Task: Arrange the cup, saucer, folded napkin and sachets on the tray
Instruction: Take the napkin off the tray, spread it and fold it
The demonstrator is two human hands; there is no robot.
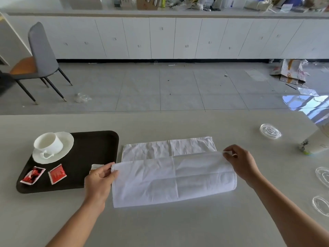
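A white cloth napkin lies on the table, its near half folded over towards the far edge. My left hand pinches the fold's left corner and my right hand pinches its right corner. To the left sits a dark tray. On the tray's far left stands a white cup on a white saucer. Two red sachets lie on the tray's near part. A small pale sachet shows at the tray's right edge, partly hidden by my left hand.
Clear plastic lids lie at the right: one far, two near the table's right edge. A tipped paper cup lies at the far right. Beyond the table are a grey chair and white cabinets.
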